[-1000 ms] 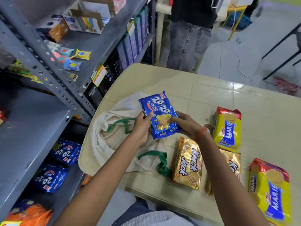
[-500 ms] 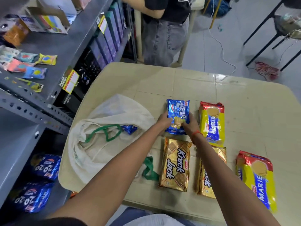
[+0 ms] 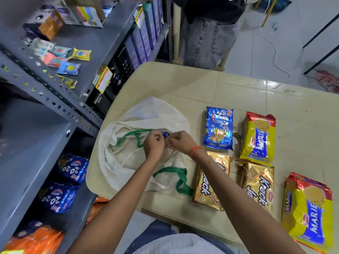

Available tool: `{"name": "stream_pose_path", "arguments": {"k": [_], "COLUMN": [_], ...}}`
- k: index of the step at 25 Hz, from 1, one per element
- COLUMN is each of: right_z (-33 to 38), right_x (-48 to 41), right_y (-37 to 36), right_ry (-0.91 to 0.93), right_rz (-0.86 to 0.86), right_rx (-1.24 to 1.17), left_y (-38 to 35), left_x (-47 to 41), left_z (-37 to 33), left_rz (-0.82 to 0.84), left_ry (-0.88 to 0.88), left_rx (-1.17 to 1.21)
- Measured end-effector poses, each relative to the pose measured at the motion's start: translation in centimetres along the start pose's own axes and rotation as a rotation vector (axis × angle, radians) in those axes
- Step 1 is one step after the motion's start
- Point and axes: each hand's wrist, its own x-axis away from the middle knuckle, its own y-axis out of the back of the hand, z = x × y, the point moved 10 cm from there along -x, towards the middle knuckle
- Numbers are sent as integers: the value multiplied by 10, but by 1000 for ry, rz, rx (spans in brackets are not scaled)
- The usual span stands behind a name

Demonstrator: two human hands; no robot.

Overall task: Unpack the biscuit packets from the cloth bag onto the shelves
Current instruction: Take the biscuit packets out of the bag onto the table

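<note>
Both hands' fingers [image 3: 156, 138] pinched on blue packet [image 3: 166, 134] at cloth bag [image 3: 128, 153]; "20-20", "Marie" packs nearby.

Cloth bag [image 3: 146, 116] is off-white with green handles [image 3: 180, 177], at the bench's left edge. A blue wrapper corner [image 3: 166, 134] is seen between the hands. The 20-20 packet [image 3: 218, 128] is blue, biscuits printed gold. Marie packets [image 3: 258, 138] are yellow with red ends and blue labels. Krack Jack packets [image 3: 257, 184] are gold with black lettering. Bench [image 3: 238, 88] is beige with a tile-line pattern. Shelves [image 3: 36, 136] are grey. A red wrist thread [image 3: 195, 149] is visible.
</note>
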Motion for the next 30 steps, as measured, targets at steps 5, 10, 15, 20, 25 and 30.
{"name": "stream_pose_path", "arguments": {"k": [5,10,15,20,25,30], "right_z": [4,6,4,-1,-18,-30], "right_x": [-20,-46,-68,-78,-89,-88], "right_y": [-10,3,15,16,31,12], "right_ry": [-46,-6,-86,-135,-171,-203], "right_rz": [-191,-206,-212,-195,-148,-26], "right_rx": [430,475,398,365,131,27], "left_y": [-1,-10,-15,-2,-2,6], "left_x": [-26,-42,-51,-84,-102,-118], "left_z": [-4,-7,-12,-24,-22,-28], "left_rz": [209,295,283,203,276,410], "left_ry": [-213,-252,-249,-254,-140,-202], "left_rx": [-294,-499,-614,-742,-742,-802]}}
